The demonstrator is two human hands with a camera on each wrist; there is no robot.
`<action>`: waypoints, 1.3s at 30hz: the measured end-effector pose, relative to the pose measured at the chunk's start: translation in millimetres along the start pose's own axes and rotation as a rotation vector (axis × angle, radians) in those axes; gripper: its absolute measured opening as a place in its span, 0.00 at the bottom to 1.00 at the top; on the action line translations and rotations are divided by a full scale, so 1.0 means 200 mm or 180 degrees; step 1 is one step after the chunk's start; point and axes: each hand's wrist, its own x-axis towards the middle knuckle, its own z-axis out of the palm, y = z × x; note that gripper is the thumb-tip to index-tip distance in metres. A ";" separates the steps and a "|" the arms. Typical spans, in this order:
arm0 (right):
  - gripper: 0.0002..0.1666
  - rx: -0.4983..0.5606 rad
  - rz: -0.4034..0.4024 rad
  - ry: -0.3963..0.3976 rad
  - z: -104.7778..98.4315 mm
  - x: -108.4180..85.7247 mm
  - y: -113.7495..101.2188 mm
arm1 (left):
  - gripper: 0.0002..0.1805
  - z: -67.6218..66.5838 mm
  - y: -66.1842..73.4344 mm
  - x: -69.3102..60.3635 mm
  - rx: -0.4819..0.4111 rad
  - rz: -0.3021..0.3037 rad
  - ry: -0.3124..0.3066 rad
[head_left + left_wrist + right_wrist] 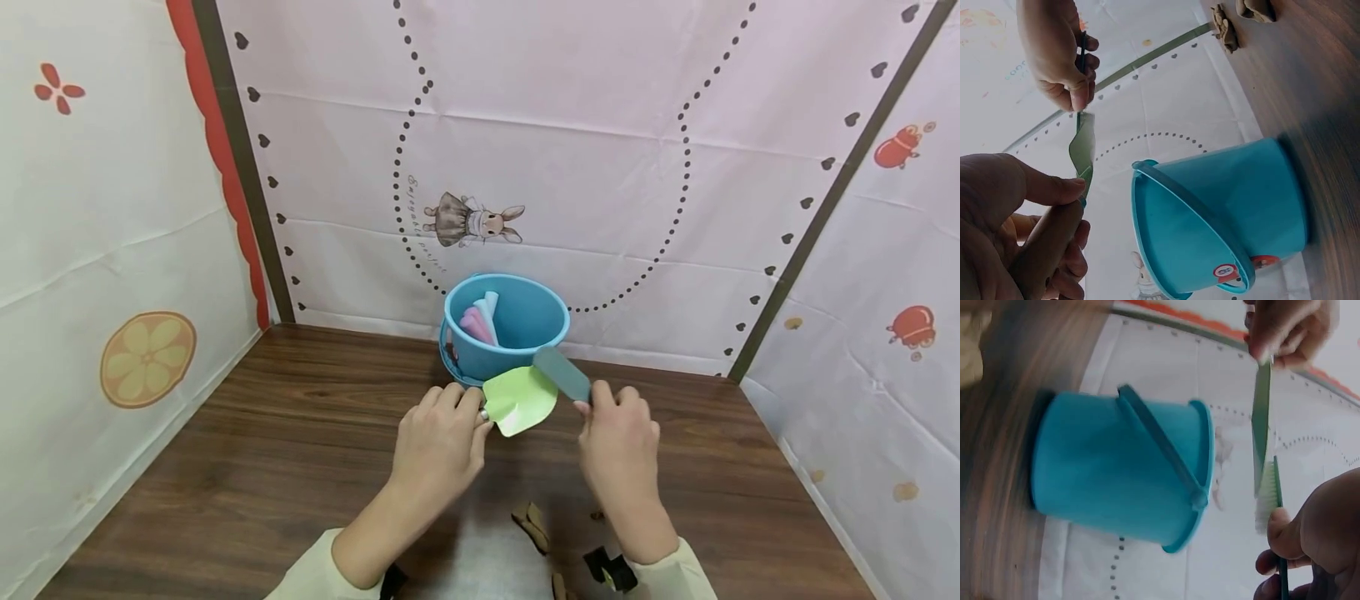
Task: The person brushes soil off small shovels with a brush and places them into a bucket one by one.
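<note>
My left hand (438, 433) grips the wooden handle of a small light-green trowel (521, 400), its blade pointing right. In my right hand (621, 442) is a brush with a grey-green back (562, 375); pale bristles (1266, 497) show in the right wrist view. The bristles are close against the trowel blade or touch it; I cannot tell which. Both tools are held above the table, just in front of a blue bucket (480, 360). Inside the bucket are pink (474, 325) and light-blue (487, 310) pieces whose kind is unclear.
Brown, crumpled leaf-like pieces (531, 527) and a black piece (609, 571) lie on the dark wooden table (337, 375) nearer to me. Behind the bucket stands a printed cloth wall (562, 192), with more cloth at both sides.
</note>
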 end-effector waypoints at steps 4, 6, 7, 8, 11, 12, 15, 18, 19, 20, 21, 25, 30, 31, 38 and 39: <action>0.15 0.0028 -0.0073 0.0031 -0.02 -0.02 -0.03 | 0.15 0.01 -0.01 0.00 0.0044 0.0042 0.0025; 0.15 0.0061 -0.0238 -0.0065 -0.02 -0.05 -0.08 | 0.16 0.02 -0.01 0.00 0.0098 0.0078 0.0081; 0.15 0.0080 -0.0321 -0.0128 -0.03 -0.06 -0.11 | 0.16 0.02 -0.01 0.00 0.0136 0.0097 0.0115; 0.16 0.0096 -0.0393 -0.0182 -0.03 -0.08 -0.13 | 0.17 0.03 -0.01 0.00 0.0181 0.0112 0.0158; 0.15 0.0084 -0.0474 -0.0257 -0.02 -0.09 -0.15 | 0.19 0.03 -0.01 0.01 0.0309 0.0143 0.0313; 0.15 0.0075 -0.0448 -0.0240 -0.02 -0.09 -0.14 | 0.20 0.03 -0.01 0.01 0.0347 0.0158 0.0361; 0.14 0.0054 -0.0230 -0.0099 -0.01 -0.05 -0.08 | 0.21 0.03 -0.01 0.01 0.0433 0.0211 0.0445; 0.14 0.0020 0.0033 0.0005 -0.02 -0.01 0.00 | 0.21 0.04 -0.01 0.01 0.0474 0.0265 0.0448; 0.14 0.0015 0.0103 0.0022 -0.02 0.00 0.01 | 0.21 0.04 -0.01 0.01 0.0481 0.0267 0.0442; 0.14 0.0005 0.0142 0.0040 -0.03 0.01 0.02 | 0.21 0.04 -0.01 0.01 0.0492 0.0264 0.0448; 0.15 0.0005 0.0157 0.0047 -0.04 0.01 0.02 | 0.21 0.05 -0.01 0.00 0.0509 0.0256 0.0451; 0.16 0.0076 -0.0087 0.0051 -0.06 -0.02 -0.05 | 0.19 0.05 -0.01 0.01 0.0609 0.0200 0.0554; 0.15 0.0086 -0.0407 -0.0237 -0.04 -0.08 -0.15 | 0.17 0.04 0.00 0.01 0.0676 0.0131 0.0678; 0.15 0.0068 -0.0405 -0.0250 -0.03 -0.08 -0.15 | 0.16 0.04 0.00 0.01 0.0676 0.0118 0.0695; 0.14 0.0068 0.0038 0.0090 -0.01 -0.01 -0.01 | 0.16 0.02 0.02 0.01 0.0618 0.0056 0.0627; 0.15 0.0073 0.0104 0.0102 -0.02 0.00 0.01 | 0.17 0.02 0.02 0.01 0.0620 0.0051 0.0614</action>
